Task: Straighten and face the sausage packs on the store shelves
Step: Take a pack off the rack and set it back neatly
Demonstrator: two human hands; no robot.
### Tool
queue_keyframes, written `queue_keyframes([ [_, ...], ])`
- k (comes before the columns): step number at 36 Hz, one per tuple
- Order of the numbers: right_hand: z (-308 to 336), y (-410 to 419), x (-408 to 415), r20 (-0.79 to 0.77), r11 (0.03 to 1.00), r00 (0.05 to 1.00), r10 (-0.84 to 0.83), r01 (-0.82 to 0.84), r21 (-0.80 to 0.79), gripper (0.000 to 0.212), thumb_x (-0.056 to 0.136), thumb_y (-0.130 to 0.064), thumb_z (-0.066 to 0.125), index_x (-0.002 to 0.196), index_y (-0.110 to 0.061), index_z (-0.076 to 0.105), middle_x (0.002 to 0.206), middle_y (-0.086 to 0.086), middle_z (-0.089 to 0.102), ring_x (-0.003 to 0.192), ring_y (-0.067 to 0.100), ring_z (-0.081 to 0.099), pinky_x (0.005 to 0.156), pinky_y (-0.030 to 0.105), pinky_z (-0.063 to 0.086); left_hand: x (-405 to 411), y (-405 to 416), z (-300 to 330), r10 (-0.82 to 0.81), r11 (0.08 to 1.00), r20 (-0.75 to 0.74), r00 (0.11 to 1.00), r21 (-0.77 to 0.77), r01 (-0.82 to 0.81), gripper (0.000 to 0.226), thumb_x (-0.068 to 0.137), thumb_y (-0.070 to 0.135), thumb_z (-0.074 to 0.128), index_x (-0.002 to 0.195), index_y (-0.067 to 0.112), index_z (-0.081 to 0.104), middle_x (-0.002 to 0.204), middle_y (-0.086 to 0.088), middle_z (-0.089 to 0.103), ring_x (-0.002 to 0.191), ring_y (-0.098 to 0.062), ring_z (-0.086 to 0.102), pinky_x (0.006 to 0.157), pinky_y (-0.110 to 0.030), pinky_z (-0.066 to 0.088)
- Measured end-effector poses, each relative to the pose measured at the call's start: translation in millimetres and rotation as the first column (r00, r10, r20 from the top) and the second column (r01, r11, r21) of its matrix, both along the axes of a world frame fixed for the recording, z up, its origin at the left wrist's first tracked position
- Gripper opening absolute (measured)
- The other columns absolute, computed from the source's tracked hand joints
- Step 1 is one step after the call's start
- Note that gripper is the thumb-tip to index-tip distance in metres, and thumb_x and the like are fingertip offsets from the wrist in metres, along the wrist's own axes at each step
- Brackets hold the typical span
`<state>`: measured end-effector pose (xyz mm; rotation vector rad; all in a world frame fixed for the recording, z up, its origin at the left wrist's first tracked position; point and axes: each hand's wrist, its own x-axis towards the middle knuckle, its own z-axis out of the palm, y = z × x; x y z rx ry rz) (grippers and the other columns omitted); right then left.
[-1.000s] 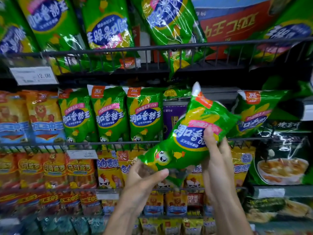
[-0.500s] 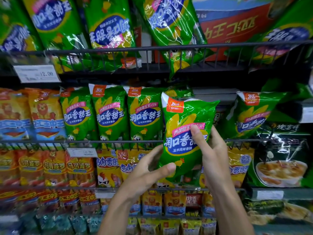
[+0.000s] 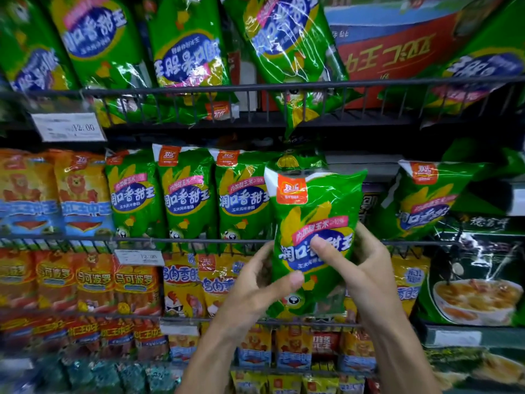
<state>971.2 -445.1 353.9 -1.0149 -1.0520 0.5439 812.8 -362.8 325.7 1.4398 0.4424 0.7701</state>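
So we had one green pack (image 3: 312, 240) in both hands, centre of the frame, upright with its label facing us. Our left hand (image 3: 261, 282) gripped its lower left edge, thumb laid across the front and fingers (image 3: 262, 251) tucked behind. Our right hand (image 3: 366, 265) held the right side, thumb pressed on the blue logo, the rest wrapped round the back. So both sets of fingers were clamped on the pack, not loose.

The pack sat in front of the middle shelf rail (image 3: 181, 239), right next to the row of three matching packs (image 3: 187, 194) standing faced at centre left. We couldn't tell whether its bottom was already behind the rail or hanging just in front of it.

Our guess at the step: slotting this one into the gap beside the three. Next move probably needed the bottom edge dropped behind the rail, then a push back so it lined up flush with its neighbours. After that, the leaning pack (image 3: 420, 200) at centre right looked like it wanted straightening, and the top-shelf packs (image 3: 184, 52) were upside down.
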Motion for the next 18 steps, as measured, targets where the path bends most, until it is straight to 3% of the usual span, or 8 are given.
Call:
queue_keyframes([
  [3,-0.7,0.6,-1.3,0.062,0.999,0.997,0.042,-0.040,-0.022,0.037,0.082,-0.040,0.078,0.118,-0.036,0.071,0.113,-0.001,0.077,0.099,0.018,0.075,0.070,0.024,0.060,5.5,-1.6,5.7,0.057,0.997,0.006,0.998,0.058,-0.057,0.052,0.075,0.040,0.089,0.123,0.042,0.070,0.124,0.005,0.076,0.115,-0.017,0.072,0.088,-0.025,0.059],
  [6,-4.9,1.8,4.9,0.125,0.992,0.985,0.116,-0.110,-0.055,0.048,0.085,-0.041,0.076,0.132,-0.041,0.063,0.126,-0.008,0.072,0.113,0.012,0.070,0.084,0.020,0.057,10.3,-0.7,2.8,0.157,0.979,0.058,0.986,0.119,-0.163,0.041,0.076,0.036,0.090,0.114,0.039,0.075,0.115,0.004,0.079,0.106,-0.017,0.075,0.085,-0.024,0.059],
  [8,-8.5,3.7,13.0,0.154,0.987,0.981,0.118,-0.098,-0.129,0.079,0.075,-0.055,0.081,0.146,-0.042,0.049,0.140,-0.015,0.062,0.127,0.005,0.060,0.098,0.025,0.054,10.4,-0.8,3.0,0.194,0.969,0.094,0.977,0.136,-0.205,0.035,0.077,0.034,0.090,0.109,0.040,0.077,0.111,0.006,0.080,0.102,-0.014,0.076,0.082,-0.020,0.059],
  [10,-7.1,4.7,16.2,0.179,0.969,0.978,0.106,-0.061,-0.240,0.112,0.058,-0.074,0.085,0.154,-0.042,0.037,0.152,-0.017,0.051,0.139,0.006,0.049,0.112,0.043,0.046,10.2,-0.2,7.5,0.214,0.963,0.110,0.971,0.146,-0.229,0.033,0.076,0.034,0.090,0.105,0.042,0.077,0.108,0.006,0.080,0.100,-0.012,0.076,0.081,-0.019,0.058],
  [11,-4.4,5.3,16.1,0.187,0.964,0.977,0.107,-0.055,-0.260,0.114,0.053,-0.078,0.085,0.152,-0.044,0.039,0.152,-0.016,0.052,0.139,0.008,0.050,0.112,0.047,0.046,10.3,0.0,11.2,0.210,0.961,0.117,0.971,0.158,-0.227,0.033,0.076,0.031,0.090,0.105,0.042,0.077,0.108,0.006,0.080,0.101,-0.013,0.076,0.082,-0.020,0.058],
  [13,2.7,8.4,15.0,0.205,0.980,0.975,0.088,-0.048,-0.195,0.088,0.054,-0.077,0.085,0.133,-0.048,0.059,0.131,-0.015,0.068,0.120,0.006,0.065,0.096,0.035,0.057,11.8,1.3,17.0,0.181,0.961,0.130,0.975,0.186,-0.203,0.035,0.081,0.021,0.089,0.107,0.040,0.076,0.109,0.005,0.079,0.103,-0.014,0.076,0.085,-0.021,0.058],
  [15,11.2,10.8,12.6,0.209,0.994,0.976,0.055,-0.034,-0.105,0.059,0.060,-0.065,0.087,0.112,-0.044,0.071,0.110,-0.012,0.077,0.101,0.007,0.073,0.079,0.021,0.059,12.5,3.2,19.8,0.157,0.963,0.123,0.980,0.203,-0.180,0.038,0.083,0.015,0.087,0.110,0.039,0.076,0.111,0.006,0.079,0.105,-0.013,0.075,0.086,-0.021,0.057],
  [18,18.3,14.1,9.8,0.195,0.999,0.981,0.017,-0.011,-0.035,0.043,0.065,-0.051,0.087,0.103,-0.036,0.076,0.100,-0.007,0.079,0.090,0.012,0.077,0.073,0.019,0.058,10.8,7.1,22.5,0.118,0.979,0.045,0.992,0.160,-0.124,0.039,0.077,0.031,0.087,0.109,0.049,0.074,0.117,0.014,0.077,0.109,-0.007,0.073,0.085,-0.018,0.057],
])
